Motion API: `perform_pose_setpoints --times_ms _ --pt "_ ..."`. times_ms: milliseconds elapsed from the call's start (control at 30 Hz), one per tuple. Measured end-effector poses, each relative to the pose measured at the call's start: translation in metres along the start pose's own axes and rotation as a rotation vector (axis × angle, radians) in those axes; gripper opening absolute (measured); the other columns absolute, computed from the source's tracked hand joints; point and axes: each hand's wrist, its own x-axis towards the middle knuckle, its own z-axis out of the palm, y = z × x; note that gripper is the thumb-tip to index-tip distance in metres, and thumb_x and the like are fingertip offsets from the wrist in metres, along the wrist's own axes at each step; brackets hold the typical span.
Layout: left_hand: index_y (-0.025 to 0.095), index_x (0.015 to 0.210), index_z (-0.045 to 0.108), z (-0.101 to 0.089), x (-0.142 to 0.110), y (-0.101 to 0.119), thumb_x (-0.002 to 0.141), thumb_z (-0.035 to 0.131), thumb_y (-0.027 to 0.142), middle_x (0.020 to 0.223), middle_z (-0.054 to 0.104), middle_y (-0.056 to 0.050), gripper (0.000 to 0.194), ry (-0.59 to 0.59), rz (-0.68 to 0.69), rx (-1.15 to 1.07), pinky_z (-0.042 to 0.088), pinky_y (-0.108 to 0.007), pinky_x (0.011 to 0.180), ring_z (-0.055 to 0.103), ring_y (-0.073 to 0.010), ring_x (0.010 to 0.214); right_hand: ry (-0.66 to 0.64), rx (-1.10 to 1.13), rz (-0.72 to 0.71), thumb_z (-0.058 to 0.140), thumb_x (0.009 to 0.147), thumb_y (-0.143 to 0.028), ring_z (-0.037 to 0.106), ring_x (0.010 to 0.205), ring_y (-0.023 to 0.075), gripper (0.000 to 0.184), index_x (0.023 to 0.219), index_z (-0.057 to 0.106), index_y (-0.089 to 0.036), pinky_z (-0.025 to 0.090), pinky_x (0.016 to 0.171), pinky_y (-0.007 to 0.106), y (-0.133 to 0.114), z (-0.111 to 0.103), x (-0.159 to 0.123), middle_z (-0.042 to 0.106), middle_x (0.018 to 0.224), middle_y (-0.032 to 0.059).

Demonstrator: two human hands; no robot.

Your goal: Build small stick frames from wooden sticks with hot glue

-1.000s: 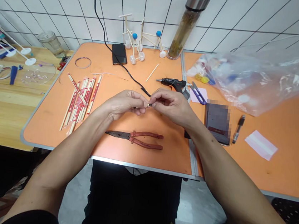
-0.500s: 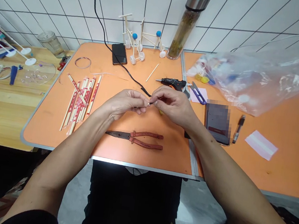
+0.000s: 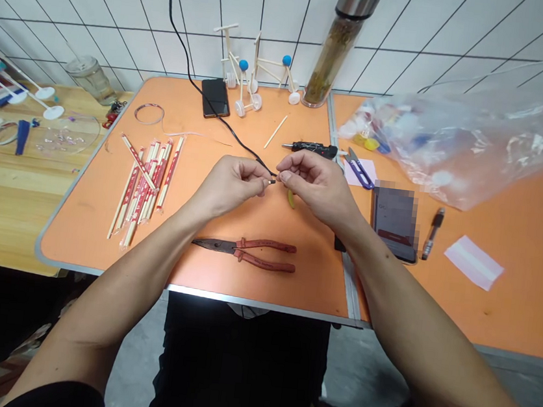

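Stick [image 3: 265,181], roughly level, dark tip rightward

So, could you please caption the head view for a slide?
Left hand and right hand pinch a small piece above an orange table.

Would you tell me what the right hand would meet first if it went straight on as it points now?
The right hand would probably meet the small pinched piece first, then the left hand, though depth is unclear.

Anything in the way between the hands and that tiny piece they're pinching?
Nothing visible: the left hand and right hand both pinch the small dark-tipped piece at the fingertips. The black cable ends right at it; joined or not is too small to tell.
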Motion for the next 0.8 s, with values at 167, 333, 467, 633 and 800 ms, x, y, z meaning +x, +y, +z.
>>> perform_pose_setpoints --times_ms 167,333,467,633,800 --pt "0.017 0.083 0.083 0.0023 -0.0019 0.001 0.084 0.072 0.022 0.081 0.08 -0.004 0.012 0.042 0.086 0.134 0.049 -0.028 0.074 0.067 -0.0158 0.075 0.025 -0.02 0.026 0.075 0.085 -0.031 0.057 0.072 0.0159 0.01 0.086 0.071 -0.022 0.045 0.067 0.032 -0.0034 0.0003 -0.0004 0.068 0.081 0.0007" --pt "0.018 0.086 0.083 0.0052 -0.0028 -0.005 0.089 0.067 0.022 0.077 0.078 -0.003 0.016 0.093 0.177 0.337 0.045 -0.03 0.073 0.065 -0.0168 0.073 0.059 -0.027 0.039 0.077 0.081 -0.028 0.056 0.072 0.0152 0.01 0.083 0.07 -0.022 0.044 0.064 0.029 -0.0035 0.0038 -0.0009 0.067 0.078 0.0003" --pt "0.018 0.086 0.083 0.0066 -0.0022 -0.0086 0.089 0.065 0.021 0.077 0.077 -0.003 0.019 0.115 0.224 0.398 0.045 -0.031 0.074 0.065 -0.017 0.073 0.075 -0.018 0.039 0.077 0.082 -0.028 0.058 0.073 0.0153 0.009 0.084 0.071 -0.021 0.044 0.066 0.029 -0.0037 0.0045 -0.0012 0.068 0.08 0.0009" --pt "0.017 0.085 0.083 0.0065 -0.0009 -0.0055 0.087 0.067 0.022 0.071 0.072 0.0 0.017 0.113 0.194 0.245 0.045 -0.028 0.071 0.061 -0.0151 0.069 0.052 -0.047 0.052 0.074 0.085 -0.029 0.058 0.071 0.0153 0.012 0.091 0.077 -0.02 0.047 0.069 0.031 -0.0025 0.0027 -0.0015 0.073 0.083 0.0018" --pt "0.016 0.082 0.081 0.0049 0.0006 -0.0012 0.083 0.072 0.024 0.071 0.072 -0.001 0.013 0.099 0.101 0.047 0.047 -0.026 0.068 0.061 -0.0135 0.068 0.032 -0.016 0.058 0.077 0.081 -0.03 0.06 0.072 0.0157 0.014 0.088 0.078 -0.019 0.047 0.069 0.031 0.0002 0.0058 -0.0016 0.075 0.083 0.0025"
